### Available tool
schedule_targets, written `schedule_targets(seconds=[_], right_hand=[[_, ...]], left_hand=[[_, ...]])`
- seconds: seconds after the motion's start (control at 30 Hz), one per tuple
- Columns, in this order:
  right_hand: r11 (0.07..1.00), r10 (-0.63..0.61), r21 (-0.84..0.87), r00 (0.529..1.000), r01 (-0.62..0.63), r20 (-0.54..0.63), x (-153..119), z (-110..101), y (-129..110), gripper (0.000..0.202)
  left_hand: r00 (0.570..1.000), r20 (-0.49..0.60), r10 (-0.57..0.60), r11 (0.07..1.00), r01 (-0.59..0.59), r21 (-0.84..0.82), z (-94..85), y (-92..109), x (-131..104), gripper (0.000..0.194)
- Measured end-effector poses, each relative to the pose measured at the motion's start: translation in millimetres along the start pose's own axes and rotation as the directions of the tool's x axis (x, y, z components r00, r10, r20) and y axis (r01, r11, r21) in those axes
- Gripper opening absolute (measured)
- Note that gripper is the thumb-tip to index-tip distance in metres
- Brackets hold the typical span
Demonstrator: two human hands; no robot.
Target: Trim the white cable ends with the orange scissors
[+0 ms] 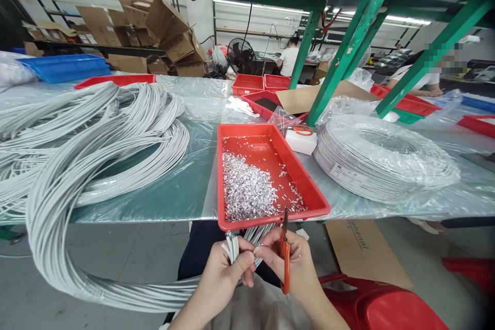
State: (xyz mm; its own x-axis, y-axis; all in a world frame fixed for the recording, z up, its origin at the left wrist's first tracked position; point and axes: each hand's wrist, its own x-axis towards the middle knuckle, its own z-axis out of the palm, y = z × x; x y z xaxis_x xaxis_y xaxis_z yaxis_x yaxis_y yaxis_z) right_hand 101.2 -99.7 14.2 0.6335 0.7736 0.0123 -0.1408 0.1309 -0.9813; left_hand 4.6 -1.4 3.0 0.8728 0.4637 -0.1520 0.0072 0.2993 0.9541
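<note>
My left hand (232, 265) is closed around the ends of several grey-white cables (232, 245), just below the front edge of a red tray (228, 225). Orange-handled scissors (286, 263) hang in my right hand (292, 258), their dark blades pointing up. The thumb and fingertips of both hands meet at a cable end, which is too small to make out clearly. Small silvery metal pieces (249, 188) lie heaped in the left part of the tray. From my lap the cable bundle (127, 291) curves left and up onto the table.
Coils of grey cable (154, 165) cover the table's left side. A wrapped cable coil (386, 157) lies right, beside a white box (300, 142) with orange-handled scissors. Green posts (348, 56) rise behind. A red stool (398, 309) stands lower right. Two people sit farther back.
</note>
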Motion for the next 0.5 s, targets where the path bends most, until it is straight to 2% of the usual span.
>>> schedule_targets(seconds=[0.13,0.23,0.4,0.5], right_hand=[[1.0,0.002,-0.005,0.999,-0.001,0.046,-1.0,-2.2,5.6,0.021],[0.999,-0.008,-0.032,0.999,0.009,0.032,0.1,-3.1,6.5,0.022],[0.994,-0.022,-0.104,1.0,0.023,0.015,2.4,0.2,-1.9,0.025],[0.986,-0.027,-0.163,0.999,0.032,0.036,3.7,0.9,-13.0,0.025]], left_hand=[[1.0,-0.013,0.017,1.0,-0.017,0.015,0.4,-2.5,0.9,0.038],[0.994,-0.094,0.06,0.997,-0.055,0.057,1.3,-4.9,1.1,0.028],[0.965,-0.197,0.171,0.954,-0.113,0.276,4.1,2.2,0.3,0.02],[0.951,-0.228,0.209,0.933,-0.124,0.337,3.5,1.9,0.6,0.018]])
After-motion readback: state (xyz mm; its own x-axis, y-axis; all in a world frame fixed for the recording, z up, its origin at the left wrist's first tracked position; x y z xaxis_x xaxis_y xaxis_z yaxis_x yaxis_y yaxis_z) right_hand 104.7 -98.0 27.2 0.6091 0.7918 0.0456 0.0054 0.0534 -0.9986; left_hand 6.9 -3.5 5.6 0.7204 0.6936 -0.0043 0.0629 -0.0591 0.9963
